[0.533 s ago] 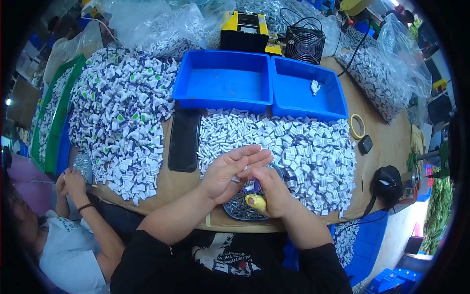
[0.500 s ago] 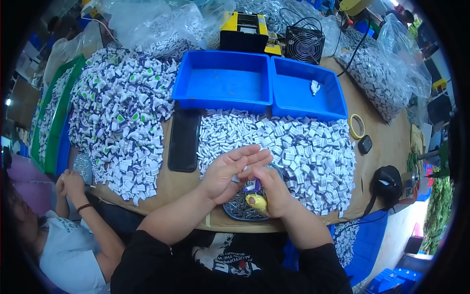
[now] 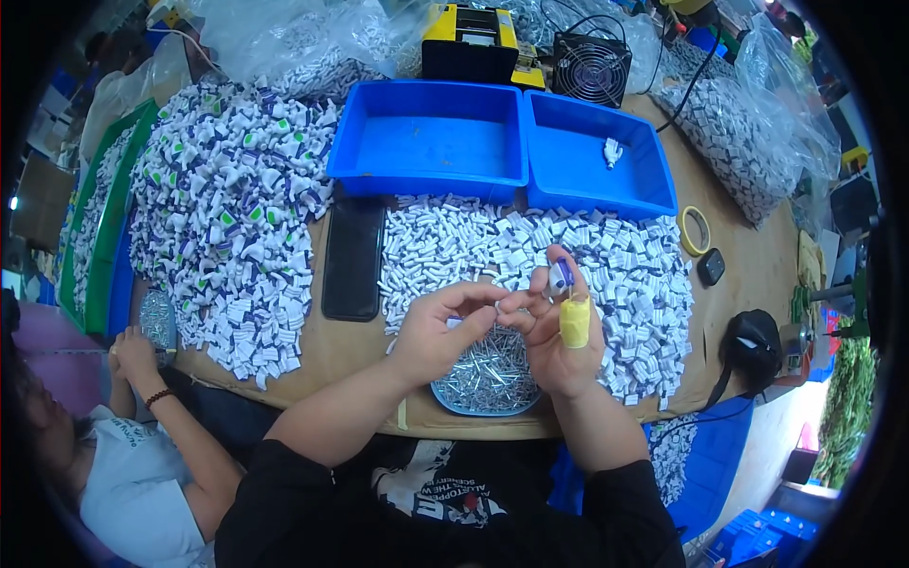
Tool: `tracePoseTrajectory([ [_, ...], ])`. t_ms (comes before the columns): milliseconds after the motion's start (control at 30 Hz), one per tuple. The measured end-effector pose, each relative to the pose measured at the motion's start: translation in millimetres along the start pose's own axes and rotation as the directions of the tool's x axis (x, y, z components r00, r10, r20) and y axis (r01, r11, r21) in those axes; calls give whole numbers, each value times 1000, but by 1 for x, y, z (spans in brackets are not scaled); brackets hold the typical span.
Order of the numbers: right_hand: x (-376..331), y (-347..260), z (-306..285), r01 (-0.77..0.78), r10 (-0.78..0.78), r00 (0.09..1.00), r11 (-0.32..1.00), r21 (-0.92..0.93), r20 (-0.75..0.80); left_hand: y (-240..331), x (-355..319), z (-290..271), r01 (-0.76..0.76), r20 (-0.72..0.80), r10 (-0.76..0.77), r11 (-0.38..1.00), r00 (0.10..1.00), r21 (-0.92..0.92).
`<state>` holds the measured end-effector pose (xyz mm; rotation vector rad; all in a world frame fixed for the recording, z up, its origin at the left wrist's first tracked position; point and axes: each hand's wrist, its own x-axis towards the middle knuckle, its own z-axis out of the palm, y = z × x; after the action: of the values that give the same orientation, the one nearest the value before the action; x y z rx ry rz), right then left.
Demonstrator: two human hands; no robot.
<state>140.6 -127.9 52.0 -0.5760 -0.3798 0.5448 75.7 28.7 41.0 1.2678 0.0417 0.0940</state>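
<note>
My left hand (image 3: pixel 436 331) reaches over the metal pins with its thumb and fingertips pinched together. Whatever they grip is too small to make out. Touching those fingertips are fingers of my right hand (image 3: pixel 561 364), which is palm up. It holds a small white and purple plastic piece (image 3: pixel 561 275) near its raised fingertips. Yellow tape (image 3: pixel 575 324) wraps one of its digits. Below both hands sits a blue tray (image 3: pixel 485 413) full of loose metal pins (image 3: pixel 488 374). Just beyond them spread heaps of small white tube-like parts (image 3: pixel 431 248) and white and purple blocks (image 3: pixel 620 293).
Two blue bins (image 3: pixel 346 180) stand behind the heaps; the right one holds a white piece (image 3: pixel 613 152). A black phone (image 3: pixel 352 265) lies left of centre, beside a big pile (image 3: pixel 232 218). Tape roll (image 3: pixel 694 232) and black pouch (image 3: pixel 748 350) lie right. A co-worker (image 3: pixel 142 464) sits at left.
My right hand has turned palm up and raised the white and purple piece. My left fingers have curled from stretched out into a pinch. More of the pin tray shows.
</note>
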Motion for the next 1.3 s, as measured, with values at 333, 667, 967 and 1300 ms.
tracePoseTrajectory([
  [333,-2,-2,5,38,69,995,455,-890,78,-3,-1,-3,76,-83,-86,990,993,-120],
  [667,0,2,7,52,63,994,417,-907,86,-2,-2,-3,39,-57,-42,998,997,-59],
  [967,-4,0,8,-89,130,991,548,-832,-20,0,2,-6,-214,-45,252,894,967,394],
  [1300,-4,2,4,-96,88,995,683,-725,-48,-3,5,-11,45,-58,-75,913,996,-405],
])
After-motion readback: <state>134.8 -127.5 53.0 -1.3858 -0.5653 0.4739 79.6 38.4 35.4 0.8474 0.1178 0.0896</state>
